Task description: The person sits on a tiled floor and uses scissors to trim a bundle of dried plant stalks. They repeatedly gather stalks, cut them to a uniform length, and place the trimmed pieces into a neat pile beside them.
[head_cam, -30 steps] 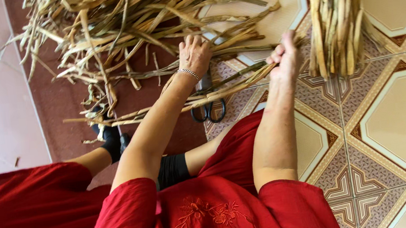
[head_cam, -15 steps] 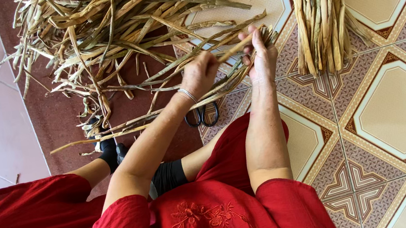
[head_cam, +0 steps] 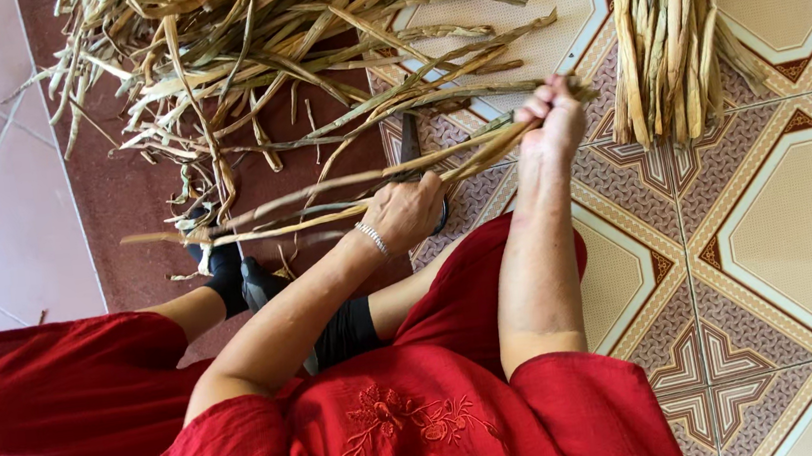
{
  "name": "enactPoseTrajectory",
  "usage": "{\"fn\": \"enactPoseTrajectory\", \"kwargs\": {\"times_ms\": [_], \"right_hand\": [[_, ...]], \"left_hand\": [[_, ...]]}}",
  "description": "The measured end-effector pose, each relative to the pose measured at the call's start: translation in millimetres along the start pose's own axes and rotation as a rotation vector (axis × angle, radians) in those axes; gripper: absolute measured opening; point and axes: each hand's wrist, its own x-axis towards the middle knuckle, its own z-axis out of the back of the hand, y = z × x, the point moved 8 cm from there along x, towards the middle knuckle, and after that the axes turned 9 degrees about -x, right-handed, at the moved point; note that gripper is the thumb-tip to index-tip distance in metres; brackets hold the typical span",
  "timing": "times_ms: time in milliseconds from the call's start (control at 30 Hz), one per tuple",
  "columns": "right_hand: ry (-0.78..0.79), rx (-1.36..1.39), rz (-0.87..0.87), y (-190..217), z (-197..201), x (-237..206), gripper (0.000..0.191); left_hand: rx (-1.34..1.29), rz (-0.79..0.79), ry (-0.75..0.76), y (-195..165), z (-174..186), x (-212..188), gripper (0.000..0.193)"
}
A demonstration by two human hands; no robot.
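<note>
Both the left hand and right hand close their fingers around dried leaf strips; scissors lie just beyond the left fingers.

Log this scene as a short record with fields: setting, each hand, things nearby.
setting: person in red seated on a tiled floor
left hand: closed around a few long dried leaf strips
right hand: fingers shut on the same strips' other end
loose pile: dried leaves on the floor beyond the hands
tidy bundle: straight strips, right of the right hand
scissors: partly hidden beneath the strips
</note>
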Motion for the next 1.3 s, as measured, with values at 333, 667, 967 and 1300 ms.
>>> {"fn": "enactPoseTrajectory", "kwargs": {"times_ms": [333, 667, 967, 1300], "right_hand": [[-0.101, -0.155, 0.139, 22, 24, 3, 0.02], [-0.241, -0.183, 0.086, 24, 36, -2, 0.014], [0.015, -0.197, 0.163, 26, 0, -16, 0.018], [0.151, -0.234, 0.164, 26, -24, -33, 0.02]], "left_hand": [[0.457, 0.086, 0.185, 42, 36, -9, 0.022], [0.391, -0.008, -0.12, 52, -18, 132, 0.022], [-0.171, -0.017, -0.27, 47, 1, 121, 0.01], [-0.213, 0.084, -0.069, 13, -24, 87, 0.019]]}}
